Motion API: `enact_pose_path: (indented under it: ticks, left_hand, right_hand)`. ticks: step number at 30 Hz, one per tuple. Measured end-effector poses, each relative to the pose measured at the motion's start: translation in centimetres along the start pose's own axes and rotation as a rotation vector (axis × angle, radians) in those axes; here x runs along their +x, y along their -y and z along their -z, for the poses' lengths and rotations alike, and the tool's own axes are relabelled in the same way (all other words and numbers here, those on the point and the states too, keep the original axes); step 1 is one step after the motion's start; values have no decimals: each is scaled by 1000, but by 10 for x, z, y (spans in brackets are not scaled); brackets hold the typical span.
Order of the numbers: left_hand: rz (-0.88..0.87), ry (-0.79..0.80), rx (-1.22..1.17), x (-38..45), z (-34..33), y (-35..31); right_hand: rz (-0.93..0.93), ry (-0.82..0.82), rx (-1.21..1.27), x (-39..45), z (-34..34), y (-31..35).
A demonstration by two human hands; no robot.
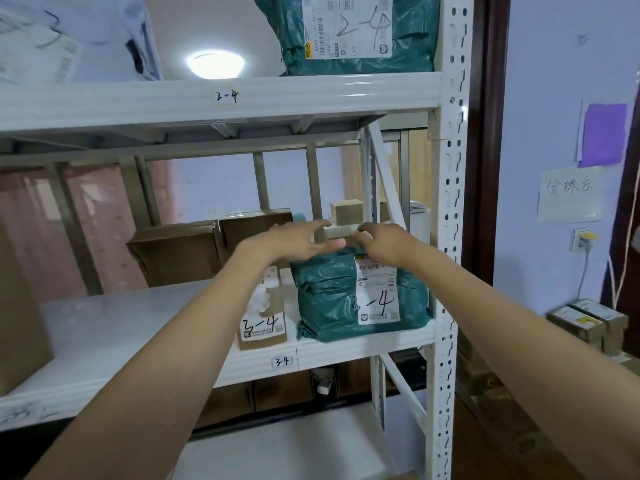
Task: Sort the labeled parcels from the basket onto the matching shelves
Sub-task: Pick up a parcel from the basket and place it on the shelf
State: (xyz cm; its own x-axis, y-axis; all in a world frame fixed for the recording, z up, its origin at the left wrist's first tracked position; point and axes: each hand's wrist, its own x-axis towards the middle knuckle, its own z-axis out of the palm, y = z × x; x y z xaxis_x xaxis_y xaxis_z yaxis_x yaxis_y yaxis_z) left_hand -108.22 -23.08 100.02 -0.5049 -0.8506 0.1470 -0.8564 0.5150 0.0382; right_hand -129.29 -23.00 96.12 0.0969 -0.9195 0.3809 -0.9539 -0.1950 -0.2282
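Note:
My left hand [294,239] and my right hand [384,242] reach into the shelf tagged 3-4 [282,361]. Between them they hold a small pale box [337,233], the left thumb and fingers at its left end and the right fingers curled at its right end. The box sits just above a green bag parcel marked 3-4 [329,299] at the shelf's right end. A flat brown parcel marked 3-4 [265,323] stands to the left of the bag. On the shelf tagged 2-4 [225,97] above lies a green bag marked 2-4 [349,32].
Brown cartons [180,252] stand at the back of the 3-4 shelf, and a large carton [20,313] at its left. A small box [346,212] lies behind the hands. The white upright post [450,237] bounds the rack on the right. Stacked boxes [588,323] sit on the floor by the wall.

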Motion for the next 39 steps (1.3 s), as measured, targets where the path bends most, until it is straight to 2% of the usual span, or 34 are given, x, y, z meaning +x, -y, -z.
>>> enact_pose_path:
  ticks: [3, 7, 9, 13, 19, 27, 31, 35, 39]
  left_hand:
    - [99, 133, -11, -22, 15, 35]
    - [279, 330, 52, -41, 8, 75]
    - [299, 292, -60, -41, -5, 86]
    - [187, 168, -124, -36, -19, 82]
    - [114, 159, -147, -27, -22, 75]
    - [148, 92, -161, -38, -19, 64]
    - [220, 39, -153, -51, -15, 57]
    - [385, -111, -158, -74, -17, 75]
    - [534, -70, -62, -124, -32, 126]
  right_hand:
    - [150, 167, 32, 4, -1, 26]
    - [151, 275, 59, 9, -17, 44]
    - [125, 310, 26, 9, -29, 46]
    - [115, 282, 26, 5, -35, 49]
    - [112, 248, 10, 10, -40, 46]
    - [137, 191, 134, 14, -32, 46]
    - [159, 109, 131, 25, -21, 65]
    - [214, 21, 124, 25, -17, 106]
    - [297, 36, 88, 9, -32, 164]
